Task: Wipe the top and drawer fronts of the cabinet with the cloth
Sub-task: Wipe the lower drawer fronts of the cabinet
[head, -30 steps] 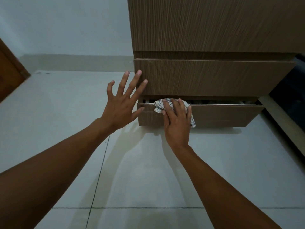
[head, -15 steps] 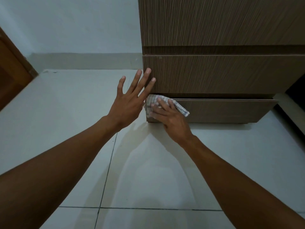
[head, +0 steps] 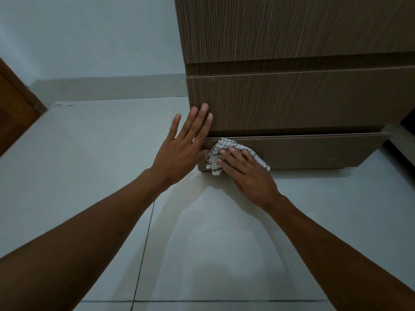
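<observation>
The right hand is pressing the checked cloth flat against the left end of the bottom drawer front, fingers extended and close together over the fabric rather than curled around it, so the wiping of the lowest drawer front seems to be under way. The left hand is lying open at nine o'clock from the cloth, fingers spread and empty, their tips touching the left edge of the middle drawer front. The drawer front's long axis is running from nine towards three o'clock, so the next stroke probably needs to be sweeping towards three o'clock along the cabinet
</observation>
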